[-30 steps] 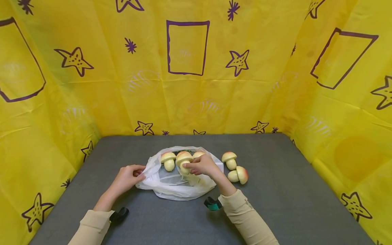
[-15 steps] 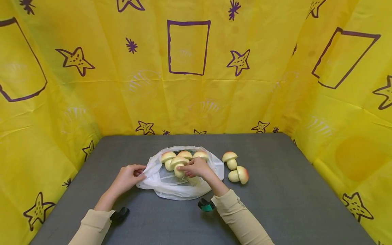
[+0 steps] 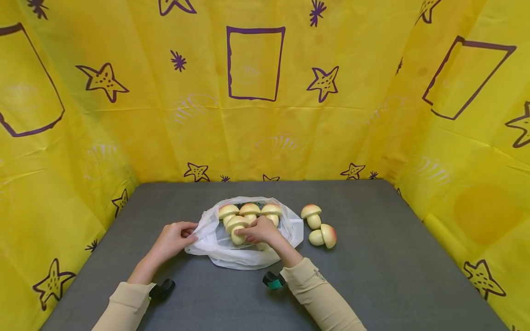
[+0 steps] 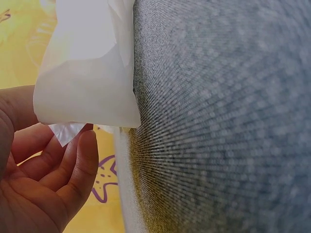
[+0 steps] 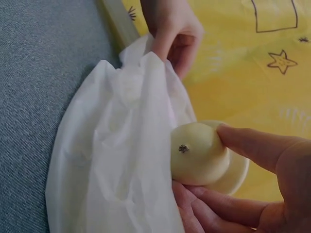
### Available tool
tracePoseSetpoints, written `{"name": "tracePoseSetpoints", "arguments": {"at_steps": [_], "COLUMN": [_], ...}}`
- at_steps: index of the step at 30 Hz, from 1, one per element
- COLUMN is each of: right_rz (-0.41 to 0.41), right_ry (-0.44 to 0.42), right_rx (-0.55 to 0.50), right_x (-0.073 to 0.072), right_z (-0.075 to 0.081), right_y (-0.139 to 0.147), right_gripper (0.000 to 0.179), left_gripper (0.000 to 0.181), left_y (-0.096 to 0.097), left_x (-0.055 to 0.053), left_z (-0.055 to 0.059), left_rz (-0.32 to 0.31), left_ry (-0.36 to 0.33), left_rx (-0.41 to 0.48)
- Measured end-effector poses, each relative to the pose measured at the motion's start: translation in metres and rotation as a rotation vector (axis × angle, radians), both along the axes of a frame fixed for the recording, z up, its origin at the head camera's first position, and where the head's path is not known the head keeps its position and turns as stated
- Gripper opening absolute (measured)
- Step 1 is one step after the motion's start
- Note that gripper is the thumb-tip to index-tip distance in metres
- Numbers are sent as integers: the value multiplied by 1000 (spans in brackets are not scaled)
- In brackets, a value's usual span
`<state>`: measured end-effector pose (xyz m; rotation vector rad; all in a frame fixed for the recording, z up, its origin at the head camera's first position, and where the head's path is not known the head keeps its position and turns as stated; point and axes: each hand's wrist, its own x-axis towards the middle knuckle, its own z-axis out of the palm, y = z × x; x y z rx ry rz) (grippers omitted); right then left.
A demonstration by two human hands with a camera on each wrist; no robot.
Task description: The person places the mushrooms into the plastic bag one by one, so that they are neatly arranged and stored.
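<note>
A white, thin plastic bag (image 3: 244, 261) lies with its mouth spread wide on the grey table. My left hand (image 3: 171, 240) pinches the bag's left edge between thumb and fingers; in the left wrist view the white plastic (image 4: 87, 87) hangs over those fingers. My right hand (image 3: 262, 231) holds a toy mushroom (image 3: 237, 224) by its pale stem over the bag's opening. The right wrist view shows the stem end (image 5: 199, 155) between thumb and fingers, beside the bag's wall. Three more mushrooms sit in a row at the back of the bag, including a middle one (image 3: 250, 210).
Two mushrooms lie on the table right of the bag, one upper (image 3: 311, 215) and one lower (image 3: 324, 236) on its side. Yellow patterned cloth (image 3: 256, 138) walls the table (image 3: 372, 276) at the back and both sides. Dark bands are on both wrists.
My right hand has carried its mushroom left and slightly toward me inside the bag's mouth, uncovering the mushrooms behind. My left hand keeps its hold on the bag's edge.
</note>
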<state>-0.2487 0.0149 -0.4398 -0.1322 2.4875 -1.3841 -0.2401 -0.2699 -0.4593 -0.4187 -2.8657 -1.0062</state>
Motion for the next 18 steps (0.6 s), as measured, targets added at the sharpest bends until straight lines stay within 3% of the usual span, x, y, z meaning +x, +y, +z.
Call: {"name": "tracePoseSetpoints", "arguments": {"at_steps": [18], "right_rz": [58], "right_ry": [17], "right_rx": [89], "right_x": [9], "right_z": [-5], "right_y": [-10], "right_gripper": [38], "left_gripper": [32], "left_y": [0], "left_x": [1], "left_z": [0], "left_rz": [-6], "left_ry": [-4], "left_rx": [-6]}}
